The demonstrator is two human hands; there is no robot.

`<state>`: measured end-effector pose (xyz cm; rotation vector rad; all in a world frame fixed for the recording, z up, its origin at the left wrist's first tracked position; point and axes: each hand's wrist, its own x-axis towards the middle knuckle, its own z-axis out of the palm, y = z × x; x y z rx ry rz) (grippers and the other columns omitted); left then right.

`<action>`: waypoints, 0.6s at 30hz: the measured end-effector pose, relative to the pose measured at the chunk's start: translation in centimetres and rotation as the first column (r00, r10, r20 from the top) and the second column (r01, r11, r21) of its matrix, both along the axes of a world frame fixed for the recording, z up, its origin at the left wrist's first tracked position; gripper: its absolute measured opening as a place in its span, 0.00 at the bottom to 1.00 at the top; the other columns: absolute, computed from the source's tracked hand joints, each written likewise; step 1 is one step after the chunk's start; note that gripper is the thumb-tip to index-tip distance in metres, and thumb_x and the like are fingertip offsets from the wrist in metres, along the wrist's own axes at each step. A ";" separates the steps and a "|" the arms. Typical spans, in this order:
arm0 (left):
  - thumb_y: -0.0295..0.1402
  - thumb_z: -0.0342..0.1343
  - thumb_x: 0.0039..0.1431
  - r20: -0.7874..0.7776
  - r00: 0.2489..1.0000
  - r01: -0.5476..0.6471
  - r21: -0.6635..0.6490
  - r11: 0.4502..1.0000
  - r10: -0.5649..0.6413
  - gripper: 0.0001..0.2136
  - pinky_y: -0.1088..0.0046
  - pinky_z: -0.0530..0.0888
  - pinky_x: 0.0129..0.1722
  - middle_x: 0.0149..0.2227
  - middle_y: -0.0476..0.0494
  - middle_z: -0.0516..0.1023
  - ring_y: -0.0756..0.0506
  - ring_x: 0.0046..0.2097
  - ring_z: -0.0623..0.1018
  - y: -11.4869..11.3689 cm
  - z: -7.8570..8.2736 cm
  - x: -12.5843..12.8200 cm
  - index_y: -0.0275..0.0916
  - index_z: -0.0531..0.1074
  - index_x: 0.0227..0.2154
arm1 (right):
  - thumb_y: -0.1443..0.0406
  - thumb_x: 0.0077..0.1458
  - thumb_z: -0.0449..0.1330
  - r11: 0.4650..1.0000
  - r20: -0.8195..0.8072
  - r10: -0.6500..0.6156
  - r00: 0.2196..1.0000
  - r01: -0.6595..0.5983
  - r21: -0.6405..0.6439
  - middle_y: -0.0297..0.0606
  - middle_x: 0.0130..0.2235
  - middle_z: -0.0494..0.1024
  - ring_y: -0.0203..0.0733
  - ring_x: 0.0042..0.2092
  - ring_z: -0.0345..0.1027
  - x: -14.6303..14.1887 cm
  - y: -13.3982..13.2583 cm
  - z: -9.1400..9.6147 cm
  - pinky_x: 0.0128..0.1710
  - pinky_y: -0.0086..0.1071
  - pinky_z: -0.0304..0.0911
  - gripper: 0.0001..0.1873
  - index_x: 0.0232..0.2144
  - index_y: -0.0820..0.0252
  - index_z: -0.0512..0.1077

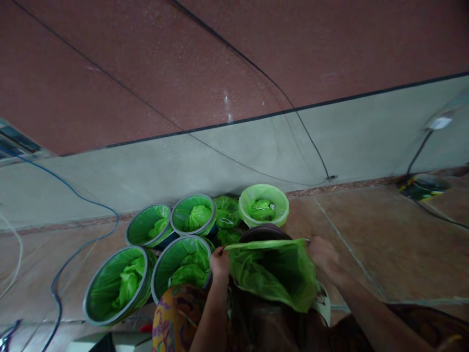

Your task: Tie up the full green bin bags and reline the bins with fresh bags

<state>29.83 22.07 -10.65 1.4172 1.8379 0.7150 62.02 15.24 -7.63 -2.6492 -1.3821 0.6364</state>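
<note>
Low on the tiled floor point(351, 210), just in front of the person's knees, a translucent green bag point(273, 274) hangs between two bare hands, its mouth facing up and back towards the wearer. From where I stand, the left hand point(220, 264) has its fingers clenched on one end of the bag's rim. The right hand point(324, 254) is blurred, but its fingers look closed at the opposite corner, and the rim runs taut and nearly straight between the two.

Right behind the bag shows the edge of a dark round container point(264, 231). Past that, close to the wall point(220, 166), sits a pale green bucket point(280, 199) with crumpled green stuff inside. To the left cluster four grey-rimmed bins point(139, 305), all lined in green with more of the same bunched in them. More green bundles point(227, 210) fill the gap beside them. A blue cable point(60, 288) snakes over the floor at far left. Patterned cloth point(176, 318) covers the person's left knee.
</note>
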 end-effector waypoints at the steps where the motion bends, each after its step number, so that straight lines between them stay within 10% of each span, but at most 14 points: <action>1: 0.31 0.48 0.58 0.034 0.999 -0.004 0.016 1.000 0.004 0.14 0.74 0.73 0.34 0.36 0.40 0.82 0.45 0.36 0.80 0.1 0.5 0.5 0.34 0.78 0.39 | 0.68 0.57 0.50 0.999 0.065 0.040 0.997 -0.038 -0.033 0.58 0.39 0.79 0.56 0.42 0.75 -0.4 -0.2 0.6 0.35 0.39 0.64 0.17 0.34 0.66 0.79; 8: 0.31 0.51 0.58 -0.014 0.964 0.267 0.080 0.960 -0.267 0.11 0.75 0.71 0.40 0.33 0.45 0.82 0.48 0.36 0.78 -0.2 3.6 3.4 0.36 0.79 0.35 | 0.66 0.53 0.59 0.828 -0.015 0.506 0.862 -0.481 0.289 0.49 0.60 0.69 0.51 0.60 0.61 -6.0 2.5 1.3 0.60 0.41 0.54 0.33 0.62 0.62 0.62; 18: 0.32 0.53 0.60 -0.167 0.893 0.424 0.004 0.906 -0.417 0.10 0.75 0.70 0.42 0.38 0.44 0.82 0.47 0.39 0.78 -0.1 4.3 3.1 0.38 0.78 0.38 | 0.65 0.59 0.53 0.921 -0.161 0.388 0.908 -0.374 0.111 0.46 0.43 0.81 0.46 0.44 0.74 -4.3 4.8 -0.6 0.45 0.33 0.62 0.15 0.40 0.62 0.79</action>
